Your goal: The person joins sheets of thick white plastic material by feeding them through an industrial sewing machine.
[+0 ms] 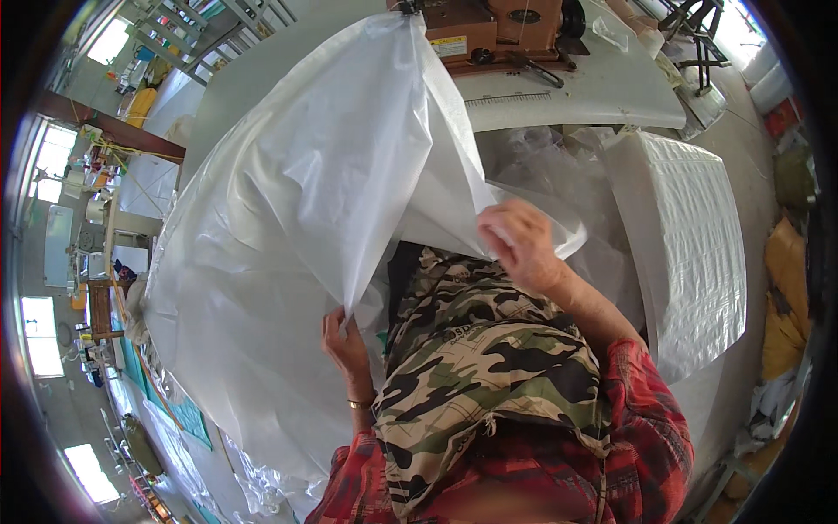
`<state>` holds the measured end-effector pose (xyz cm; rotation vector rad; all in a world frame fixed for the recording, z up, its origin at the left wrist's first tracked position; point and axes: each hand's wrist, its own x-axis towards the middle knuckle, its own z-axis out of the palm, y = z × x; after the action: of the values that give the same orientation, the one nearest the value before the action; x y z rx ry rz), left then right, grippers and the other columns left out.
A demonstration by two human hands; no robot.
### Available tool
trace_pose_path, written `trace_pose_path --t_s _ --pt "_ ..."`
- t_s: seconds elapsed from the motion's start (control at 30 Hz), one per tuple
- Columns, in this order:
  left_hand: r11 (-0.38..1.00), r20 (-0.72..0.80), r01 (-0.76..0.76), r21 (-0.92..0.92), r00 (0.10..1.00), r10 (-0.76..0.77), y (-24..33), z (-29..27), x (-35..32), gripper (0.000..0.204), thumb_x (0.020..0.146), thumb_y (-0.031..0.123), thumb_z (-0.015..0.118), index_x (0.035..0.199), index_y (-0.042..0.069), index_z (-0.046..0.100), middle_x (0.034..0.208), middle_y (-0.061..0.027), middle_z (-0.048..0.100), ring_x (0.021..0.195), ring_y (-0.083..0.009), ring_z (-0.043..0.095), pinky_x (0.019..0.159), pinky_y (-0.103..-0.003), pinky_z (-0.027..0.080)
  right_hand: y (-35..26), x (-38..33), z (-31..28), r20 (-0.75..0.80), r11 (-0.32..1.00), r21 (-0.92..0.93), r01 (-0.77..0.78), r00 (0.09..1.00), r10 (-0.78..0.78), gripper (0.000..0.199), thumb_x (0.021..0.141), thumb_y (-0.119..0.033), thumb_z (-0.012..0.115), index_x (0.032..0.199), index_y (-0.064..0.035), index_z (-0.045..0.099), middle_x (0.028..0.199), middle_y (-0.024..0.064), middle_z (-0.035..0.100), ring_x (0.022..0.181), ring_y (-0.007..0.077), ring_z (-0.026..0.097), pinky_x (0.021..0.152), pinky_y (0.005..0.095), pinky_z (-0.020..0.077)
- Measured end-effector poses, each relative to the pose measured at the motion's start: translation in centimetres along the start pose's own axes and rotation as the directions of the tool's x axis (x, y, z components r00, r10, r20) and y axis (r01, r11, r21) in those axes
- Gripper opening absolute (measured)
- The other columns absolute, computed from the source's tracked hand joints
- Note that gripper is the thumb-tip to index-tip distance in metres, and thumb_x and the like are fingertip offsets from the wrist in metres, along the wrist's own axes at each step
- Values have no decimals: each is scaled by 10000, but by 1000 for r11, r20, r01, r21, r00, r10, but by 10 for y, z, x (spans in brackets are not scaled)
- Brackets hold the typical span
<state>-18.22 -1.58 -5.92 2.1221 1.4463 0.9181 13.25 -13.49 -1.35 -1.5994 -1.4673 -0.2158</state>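
A large white translucent plastic sheet (288, 192) hangs from the sewing machine (524, 35) and spreads down to my left and over my lap. Its upper end is at the machine's needle area. Close to my lap, my left hand (346, 349) pinches a pointed lower fold of the sheet. Farther right, my right hand (521, 243) is closed on the sheet's other edge, slightly blurred, with a flap of plastic showing beyond it. The fingertips there are partly hidden.
The grey machine table (576, 96) lies ahead. To the right stands a folded stack of white plastic sheets (690, 244), beside loose clear plastic (541, 162). A camouflage apron (489, 367) covers my lap. Frames of tables (209, 35) and other machines (92, 236) stand at the left.
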Motion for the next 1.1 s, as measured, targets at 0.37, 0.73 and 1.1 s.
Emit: trace_pose_path --t_s 0.37,0.73,1.1 --pt "687 -216 120 -716 899 -382 63 -98 30 219 932 178 631 1005 -27 614 960 -43 589 898 -124 564 821 -233 467 -69 56 84 744 552 524 -648 664 72 304 962 -255 573 1117 5 600 1073 73 651 968 194 602 880 311 478" --pt "933 -23 157 -324 984 -174 45 -104 53 153 907 78 604 986 -28 679 968 -76 666 822 -189 622 750 -308 486 -113 27 76 676 349 684 -640 737 25 375 966 -310 572 984 58 643 981 159 687 893 221 656 774 337 499" --pt "821 243 -521 -233 786 568 120 -67 59 189 794 198 720 892 47 661 820 -128 640 766 -309 636 682 -366 501 -122 3 81 371 864 504 28 896 -245 359 865 -202 633 1111 25 502 1007 197 603 911 358 605 828 418 490"
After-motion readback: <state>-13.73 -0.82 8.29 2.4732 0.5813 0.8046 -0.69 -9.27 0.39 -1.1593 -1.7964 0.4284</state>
